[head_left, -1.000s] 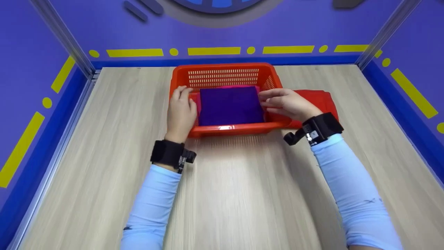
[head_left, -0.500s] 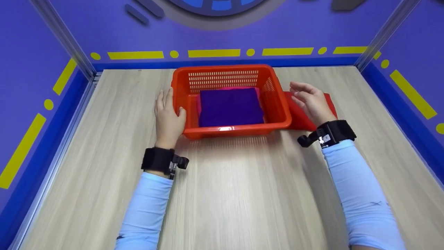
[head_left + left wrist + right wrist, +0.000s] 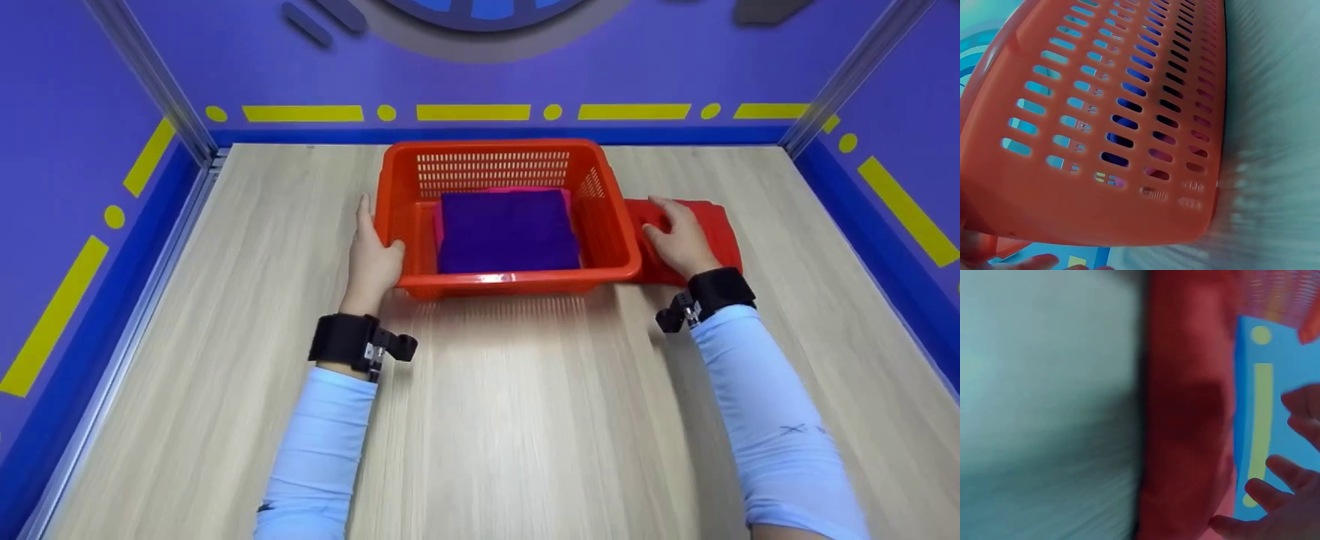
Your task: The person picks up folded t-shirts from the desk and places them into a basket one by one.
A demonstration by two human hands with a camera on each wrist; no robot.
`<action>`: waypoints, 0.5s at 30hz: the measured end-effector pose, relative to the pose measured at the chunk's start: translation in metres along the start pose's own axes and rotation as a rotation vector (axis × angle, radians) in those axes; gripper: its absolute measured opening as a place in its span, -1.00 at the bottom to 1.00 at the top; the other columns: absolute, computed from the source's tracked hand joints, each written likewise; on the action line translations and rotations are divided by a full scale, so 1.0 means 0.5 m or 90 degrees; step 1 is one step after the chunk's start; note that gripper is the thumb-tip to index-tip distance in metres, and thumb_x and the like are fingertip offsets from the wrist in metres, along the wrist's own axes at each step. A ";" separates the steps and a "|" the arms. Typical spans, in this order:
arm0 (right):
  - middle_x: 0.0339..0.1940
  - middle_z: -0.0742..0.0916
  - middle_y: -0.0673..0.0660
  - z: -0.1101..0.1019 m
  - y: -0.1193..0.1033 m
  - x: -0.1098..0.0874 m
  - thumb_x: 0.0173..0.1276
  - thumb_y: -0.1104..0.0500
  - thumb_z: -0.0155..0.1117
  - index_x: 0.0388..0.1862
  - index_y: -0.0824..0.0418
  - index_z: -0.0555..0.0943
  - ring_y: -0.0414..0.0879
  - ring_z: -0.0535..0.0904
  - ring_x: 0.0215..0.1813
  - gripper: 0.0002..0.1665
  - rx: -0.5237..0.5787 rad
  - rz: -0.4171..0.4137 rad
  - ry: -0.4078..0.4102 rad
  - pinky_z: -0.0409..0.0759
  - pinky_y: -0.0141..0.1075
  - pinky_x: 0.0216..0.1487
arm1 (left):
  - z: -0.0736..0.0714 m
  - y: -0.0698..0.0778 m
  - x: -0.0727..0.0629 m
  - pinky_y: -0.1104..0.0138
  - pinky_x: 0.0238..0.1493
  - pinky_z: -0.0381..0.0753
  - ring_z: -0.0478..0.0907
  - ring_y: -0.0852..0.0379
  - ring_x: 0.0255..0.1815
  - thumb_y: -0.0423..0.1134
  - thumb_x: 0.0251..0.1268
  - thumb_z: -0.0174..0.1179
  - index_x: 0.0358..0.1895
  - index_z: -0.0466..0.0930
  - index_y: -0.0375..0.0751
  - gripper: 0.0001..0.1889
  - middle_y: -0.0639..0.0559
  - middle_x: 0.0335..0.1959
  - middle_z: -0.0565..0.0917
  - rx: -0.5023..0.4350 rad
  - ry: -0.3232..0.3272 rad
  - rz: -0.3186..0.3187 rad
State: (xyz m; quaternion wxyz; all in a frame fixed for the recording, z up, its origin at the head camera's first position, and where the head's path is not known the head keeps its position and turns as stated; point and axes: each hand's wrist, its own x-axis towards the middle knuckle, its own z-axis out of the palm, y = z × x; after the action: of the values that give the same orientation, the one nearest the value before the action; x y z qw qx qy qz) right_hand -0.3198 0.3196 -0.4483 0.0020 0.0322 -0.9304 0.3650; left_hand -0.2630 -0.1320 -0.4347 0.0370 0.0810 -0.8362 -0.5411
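An orange-red plastic basket (image 3: pixel 499 279) stands at the back middle of the table. Inside lies a folded dark purple cloth (image 3: pixel 510 231), with pink cloth (image 3: pixel 439 225) showing from beneath it. My left hand (image 3: pixel 373 259) lies along the basket's left side, fingers straight outside and thumb at the rim; the left wrist view shows the slotted basket wall (image 3: pixel 1145 112) close up. To the basket's right is a folded red cloth (image 3: pixel 712 229). Over it is my right hand (image 3: pixel 684 241), fingers spread and holding nothing; the right wrist view shows its fingers (image 3: pixel 1269 495) beside the red cloth's thick edge (image 3: pixel 1185 405).
A pale wood table (image 3: pixel 495 405) carries everything. Purple-blue panels with yellow marks enclose it, the back panel (image 3: pixel 480 82) standing just behind the basket. Metal rails (image 3: pixel 150 82) run up the corners. Each wrist wears a black camera strap (image 3: pixel 345 341).
Both hands have come out of the basket: the left has shifted to its outer left side, the right has moved right and down over the red cloth. The purple cloth stays in the basket.
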 end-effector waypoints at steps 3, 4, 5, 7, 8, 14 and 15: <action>0.59 0.08 0.53 0.014 0.011 0.000 0.58 0.16 0.06 0.63 0.29 0.12 0.43 -0.05 0.59 -0.27 -0.054 0.002 -0.053 -0.04 0.30 0.53 | 0.001 0.003 0.000 0.05 0.13 0.52 0.51 -0.20 0.05 -0.48 0.42 -0.05 0.68 -0.33 0.06 -0.10 -0.27 0.56 0.20 -0.007 -0.022 -0.015; 0.59 0.03 0.53 0.019 0.013 -0.001 0.59 0.13 0.06 0.64 0.25 0.10 0.45 -0.10 0.59 -0.25 -0.069 0.012 -0.070 -0.09 0.35 0.51 | 0.001 0.003 0.000 0.04 0.09 0.53 0.52 -0.20 0.02 -0.47 0.43 -0.07 0.68 -0.31 0.07 -0.12 -0.27 0.56 0.21 -0.011 -0.030 -0.020; 0.60 -0.01 0.52 0.024 0.014 -0.001 0.59 0.10 0.06 0.66 0.21 0.08 0.46 -0.15 0.60 -0.23 -0.081 0.022 -0.085 -0.15 0.39 0.49 | 0.000 0.003 0.000 0.04 0.12 0.52 0.51 -0.19 0.06 -0.47 0.45 -0.10 0.68 -0.30 0.08 -0.13 -0.26 0.56 0.22 -0.014 -0.037 -0.022; 0.61 -0.06 0.51 0.034 0.015 -0.003 0.58 0.06 0.06 0.67 0.18 0.05 0.49 -0.24 0.59 -0.21 -0.118 0.030 -0.114 -0.27 0.47 0.45 | -0.001 0.004 -0.001 0.04 0.24 0.47 0.46 -0.16 0.22 -0.47 0.46 -0.13 0.68 -0.26 0.06 -0.17 -0.21 0.59 0.17 -0.018 -0.046 -0.021; 0.62 -0.08 0.50 0.037 0.016 -0.004 0.57 0.04 0.07 0.67 0.17 0.04 0.50 -0.28 0.59 -0.19 -0.137 0.033 -0.126 -0.33 0.50 0.42 | -0.001 0.004 -0.001 0.03 0.30 0.43 0.42 -0.15 0.28 -0.47 0.46 -0.14 0.68 -0.24 0.05 -0.18 -0.18 0.60 0.15 -0.019 -0.049 -0.020; 0.64 -0.18 0.43 0.049 0.011 -0.005 0.55 -0.13 0.03 0.69 0.10 -0.03 0.49 -0.51 0.56 -0.11 -0.182 0.052 -0.176 -0.58 0.59 0.23 | -0.004 0.004 0.000 0.02 0.44 0.30 0.34 -0.15 0.39 -0.46 0.48 -0.14 0.68 -0.22 0.04 -0.20 -0.14 0.63 0.08 -0.013 -0.052 -0.025; 0.65 -0.20 0.42 0.050 0.012 -0.004 0.55 -0.17 0.02 0.70 0.07 -0.05 0.50 -0.55 0.55 -0.10 -0.181 0.060 -0.182 -0.60 0.61 0.20 | -0.005 0.003 0.000 0.03 0.45 0.28 0.32 -0.14 0.41 -0.46 0.48 -0.14 0.68 -0.23 0.04 -0.20 -0.14 0.63 0.08 -0.015 -0.051 -0.025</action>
State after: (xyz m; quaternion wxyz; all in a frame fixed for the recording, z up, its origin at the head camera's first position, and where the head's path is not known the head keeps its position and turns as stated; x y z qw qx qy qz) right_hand -0.3179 0.3068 -0.4708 -0.1427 0.0398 -0.9638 0.2216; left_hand -0.2625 -0.1335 -0.4321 -0.0064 0.0752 -0.8289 -0.5543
